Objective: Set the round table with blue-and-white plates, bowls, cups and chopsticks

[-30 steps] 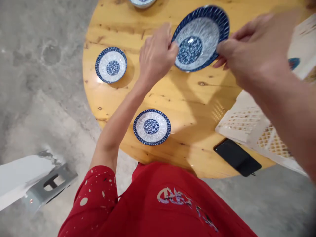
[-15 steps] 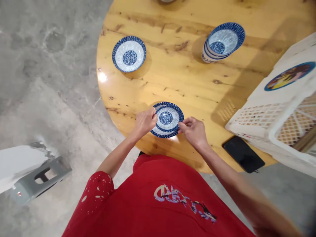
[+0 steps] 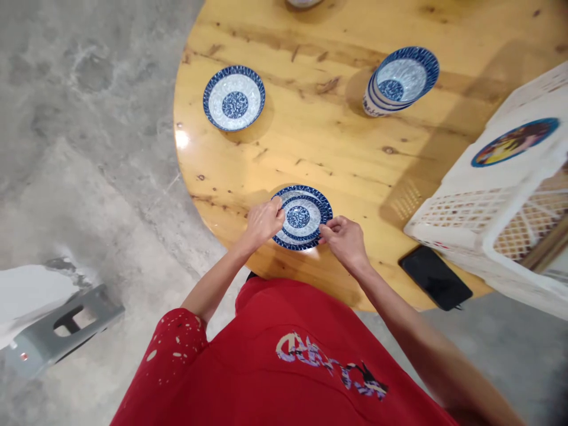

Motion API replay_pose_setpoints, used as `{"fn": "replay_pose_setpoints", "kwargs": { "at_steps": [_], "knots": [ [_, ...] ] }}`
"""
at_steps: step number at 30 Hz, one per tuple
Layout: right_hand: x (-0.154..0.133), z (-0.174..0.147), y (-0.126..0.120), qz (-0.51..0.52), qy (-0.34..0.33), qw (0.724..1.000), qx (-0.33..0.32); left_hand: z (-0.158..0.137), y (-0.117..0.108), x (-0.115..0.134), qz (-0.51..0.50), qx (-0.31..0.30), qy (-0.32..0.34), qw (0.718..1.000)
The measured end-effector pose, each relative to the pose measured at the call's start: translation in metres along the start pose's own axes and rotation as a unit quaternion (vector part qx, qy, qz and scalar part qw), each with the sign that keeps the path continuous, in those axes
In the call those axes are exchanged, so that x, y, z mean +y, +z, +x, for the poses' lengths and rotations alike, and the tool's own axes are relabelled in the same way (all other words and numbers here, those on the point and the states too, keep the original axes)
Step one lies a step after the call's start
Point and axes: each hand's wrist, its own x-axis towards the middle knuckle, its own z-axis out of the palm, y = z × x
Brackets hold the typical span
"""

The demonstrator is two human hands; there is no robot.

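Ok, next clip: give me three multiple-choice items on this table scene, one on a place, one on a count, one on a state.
1. Where does the black phone lie?
A. at the table's near edge by the white crate
B. inside the crate
C. on the floor

2. How many dishes sit alone, apart from the hands and the stack of bowls?
A. one
B. three
C. none

3. What are both hands doing?
A. hanging free
B. holding the rim of the small bowl on a plate
C. lifting the crate

Answers: 1 A, phone beside crate; 2 A, the lone dish at far left; 3 B, left hand and right hand pinch its sides.

Bright daylight, glare on table (image 3: pixel 183 139), soft shadows, edges distorted
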Motion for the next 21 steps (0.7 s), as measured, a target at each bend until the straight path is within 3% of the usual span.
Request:
{"fn": "replay_pose_setpoints", "kwargs": {
  "at_steps": [11,16,21],
  "knots": [
    [0.001,0.003,0.004,-0.047,-0.048,0.998,-0.015,0.004,-0.011,-0.003,0.000,-0.010,-0.010,1.000],
    [0.000,-0.004,-0.013,-0.011,-0.070,0.997,-0.015,-0.016,-0.019,-0.011,-0.083,0.088,-0.035,0.992],
    [0.015,-0.016,-0.031,0.129,-0.065,0.989,0.016,-0.074,-0.013,-0.037,-0.170,0.221,-0.113,0.953]
  ]
}}
